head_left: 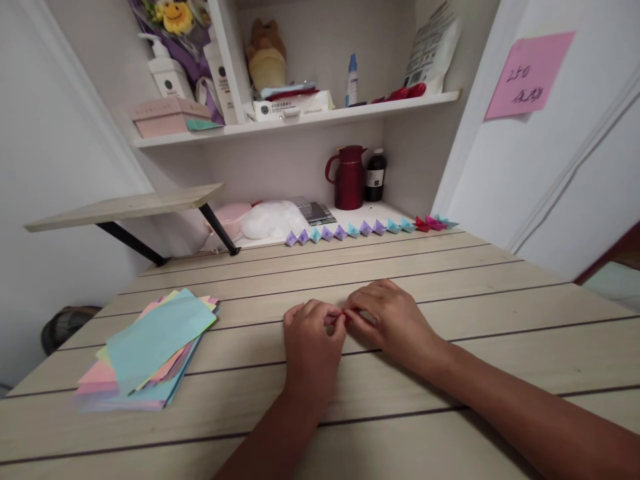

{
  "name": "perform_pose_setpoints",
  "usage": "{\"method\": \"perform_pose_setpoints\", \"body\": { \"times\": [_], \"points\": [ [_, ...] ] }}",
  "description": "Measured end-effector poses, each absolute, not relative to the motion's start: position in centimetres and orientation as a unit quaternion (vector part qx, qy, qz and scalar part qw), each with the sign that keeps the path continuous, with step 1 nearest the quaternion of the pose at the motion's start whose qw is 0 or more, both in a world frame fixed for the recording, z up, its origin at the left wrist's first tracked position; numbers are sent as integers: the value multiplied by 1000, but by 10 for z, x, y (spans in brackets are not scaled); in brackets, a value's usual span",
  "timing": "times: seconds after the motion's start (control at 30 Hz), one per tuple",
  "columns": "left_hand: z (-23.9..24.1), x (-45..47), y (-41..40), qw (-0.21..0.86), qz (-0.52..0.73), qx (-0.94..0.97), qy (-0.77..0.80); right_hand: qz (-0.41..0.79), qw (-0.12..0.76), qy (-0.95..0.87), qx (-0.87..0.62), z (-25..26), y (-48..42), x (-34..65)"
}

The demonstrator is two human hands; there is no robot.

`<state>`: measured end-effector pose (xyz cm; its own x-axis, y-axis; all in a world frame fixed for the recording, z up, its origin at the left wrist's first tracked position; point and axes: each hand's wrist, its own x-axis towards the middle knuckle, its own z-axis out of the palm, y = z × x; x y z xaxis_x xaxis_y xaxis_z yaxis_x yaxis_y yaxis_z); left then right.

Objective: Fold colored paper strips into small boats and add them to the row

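Near the middle of the wooden table (450,293), my left hand (313,333) and my right hand (393,317) meet with fingertips pinched together. Between them shows a tiny bit of red paper (345,316), mostly hidden by the fingers, so its shape cannot be made out. Both hands are closed on it. A row of small folded paper boats (353,230) in purple, light blue, red and pink runs along the table's back edge, beyond my hands. To the left lies a loose stack of coloured paper sheets (160,340), a light blue one on top.
A small raised wooden shelf (125,203) on black legs stands at the back left. Behind the boats are a white plastic bag (274,220), a dark red jug (350,179) and a dark bottle (375,176). A pink note (530,77) sticks to the right wall.
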<state>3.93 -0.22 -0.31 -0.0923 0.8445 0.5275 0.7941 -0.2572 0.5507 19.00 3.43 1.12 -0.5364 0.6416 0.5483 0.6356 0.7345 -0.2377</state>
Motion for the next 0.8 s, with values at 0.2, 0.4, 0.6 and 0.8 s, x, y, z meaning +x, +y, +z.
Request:
{"method": "perform_pose_setpoints", "body": {
  "times": [0.2, 0.4, 0.6, 0.8],
  "points": [
    [-5, 41, -2, 23, 399, 676, 620, -12, 309, -883, -353, 11, 33, 188],
    [-5, 43, -2, -4, 384, 681, 623, -19, 309, -884, -350, 12, 33, 188],
    [-2, 44, -3, -33, 355, 698, 621, -3, 305, -879, -366, 15, 31, 189],
    [-4, 44, -1, 9, 389, 676, 626, 45, 324, -860, -392, 13, 31, 188]
  ]
}}
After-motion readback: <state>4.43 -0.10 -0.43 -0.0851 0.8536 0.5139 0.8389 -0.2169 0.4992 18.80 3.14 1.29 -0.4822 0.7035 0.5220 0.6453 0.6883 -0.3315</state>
